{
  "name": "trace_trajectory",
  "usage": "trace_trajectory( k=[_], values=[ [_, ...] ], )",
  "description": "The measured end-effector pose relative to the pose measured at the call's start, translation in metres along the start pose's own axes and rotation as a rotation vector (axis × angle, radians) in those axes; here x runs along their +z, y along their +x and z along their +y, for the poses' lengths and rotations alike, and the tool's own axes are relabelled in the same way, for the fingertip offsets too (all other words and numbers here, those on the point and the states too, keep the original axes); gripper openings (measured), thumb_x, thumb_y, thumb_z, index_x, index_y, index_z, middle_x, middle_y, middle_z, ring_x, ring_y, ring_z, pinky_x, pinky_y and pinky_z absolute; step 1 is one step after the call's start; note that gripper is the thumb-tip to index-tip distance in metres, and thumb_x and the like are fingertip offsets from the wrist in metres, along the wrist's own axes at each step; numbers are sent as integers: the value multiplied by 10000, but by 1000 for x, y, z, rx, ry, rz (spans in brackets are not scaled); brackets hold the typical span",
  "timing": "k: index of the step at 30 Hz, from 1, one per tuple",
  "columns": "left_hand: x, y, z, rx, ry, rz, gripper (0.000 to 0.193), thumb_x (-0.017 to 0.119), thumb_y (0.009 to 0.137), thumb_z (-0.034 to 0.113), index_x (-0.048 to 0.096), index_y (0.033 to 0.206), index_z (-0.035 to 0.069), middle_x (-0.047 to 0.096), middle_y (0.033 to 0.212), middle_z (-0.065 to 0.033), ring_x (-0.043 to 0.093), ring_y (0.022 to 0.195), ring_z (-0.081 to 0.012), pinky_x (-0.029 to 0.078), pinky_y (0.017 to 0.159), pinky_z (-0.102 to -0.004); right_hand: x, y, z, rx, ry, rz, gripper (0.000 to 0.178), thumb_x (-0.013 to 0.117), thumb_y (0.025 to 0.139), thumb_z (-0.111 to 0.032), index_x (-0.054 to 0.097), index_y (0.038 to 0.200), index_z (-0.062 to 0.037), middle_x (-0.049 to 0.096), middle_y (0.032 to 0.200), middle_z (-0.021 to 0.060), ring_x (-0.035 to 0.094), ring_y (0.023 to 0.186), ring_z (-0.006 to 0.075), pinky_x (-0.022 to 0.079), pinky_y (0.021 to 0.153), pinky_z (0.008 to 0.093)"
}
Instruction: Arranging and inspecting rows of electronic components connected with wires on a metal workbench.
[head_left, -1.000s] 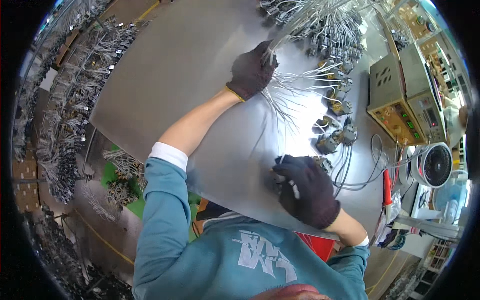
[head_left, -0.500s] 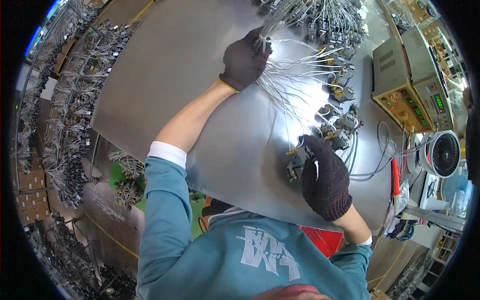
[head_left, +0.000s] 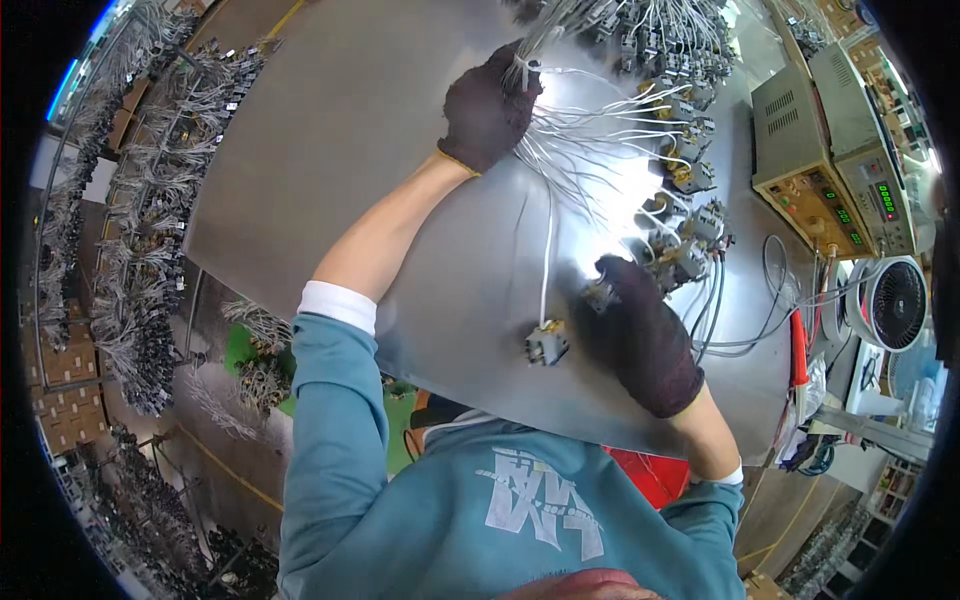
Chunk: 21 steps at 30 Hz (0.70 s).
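Fingers of the right hand [head_left: 648,335], dark-gloved, were curled at a small block [head_left: 599,296], but blur hid the thumb side, so pinching or just brushing, there was no telling! The left hand [head_left: 488,112], up at eleven o'clock from the right, was wrapped snugly around the wire bundle [head_left: 548,32], fingers folded together, pale wires fanning out between three and six. And there, at nine o'clock from the right hand, apart from the glove, a lone block [head_left: 546,344] lay on the metal table [head_left: 330,160], its white wire running up toward the bundle at twelve! More wired blocks [head_left: 690,178] crowded in between twelve and one. By the look of it, the step in hand was setting wired blocks apart singly; the next move seemed to call for a sure right-hand grasp, with the left steadying the bundle. Farther out, boxy instruments [head_left: 840,210] glowed at two, a white fan [head_left: 893,303] stood near three, and racks of wired parts [head_left: 140,330] filled nine.
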<state>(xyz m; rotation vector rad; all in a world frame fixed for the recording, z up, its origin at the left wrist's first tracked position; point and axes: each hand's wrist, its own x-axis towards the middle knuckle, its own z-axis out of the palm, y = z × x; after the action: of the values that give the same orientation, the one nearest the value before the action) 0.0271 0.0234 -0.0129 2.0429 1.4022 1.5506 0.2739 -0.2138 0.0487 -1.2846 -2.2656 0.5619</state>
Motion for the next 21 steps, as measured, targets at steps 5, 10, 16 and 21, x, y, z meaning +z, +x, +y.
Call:
trace_trajectory(
  k=[5, 10, 16, 21],
  values=[
    [8, 8, -7, 15, 24, 12, 448, 744, 899, 250, 665, 1311, 91, 782, 883, -81, 746, 806, -312, 578, 732, -455, -9, -7, -16, -105, -335, -237, 556, 804, 878, -172, 607, 1393, -100, 634, 1353, 167, 710, 1091, 334, 607, 791, 458],
    [7, 7, -7, -110, -77, 40, 433, 780, 860, 217, 686, 1263, 89, 784, 909, -87, 752, 840, -312, 586, 765, -454, -52, -5, -16, 51, -14, 164, 373, 789, 818, 49, 737, 1169, -63, 791, 971, 130, 752, 742, 232, 595, 707, 350],
    [2, 15, 14, -54, 38, 0, 302, 681, 1009, 231, 689, 1264, 69, 788, 839, -86, 773, 789, -191, 589, 739, -348, -79, 13, 38, 62, -465, 543, 803, 946, 760, -197, 556, 1441, -22, 642, 1446, 181, 674, 1213, 300, 519, 1056, 432],
    [8, 6, 6, -62, -108, 25, 333, 695, 983, 189, 674, 1294, 69, 791, 849, -83, 776, 793, -213, 592, 734, -363, -74, 20, 54, 181, -44, 302, 834, 944, 773, -256, 550, 1477, -44, 678, 1380, 201, 677, 1264, 338, 551, 1025, 432]
  ],
)
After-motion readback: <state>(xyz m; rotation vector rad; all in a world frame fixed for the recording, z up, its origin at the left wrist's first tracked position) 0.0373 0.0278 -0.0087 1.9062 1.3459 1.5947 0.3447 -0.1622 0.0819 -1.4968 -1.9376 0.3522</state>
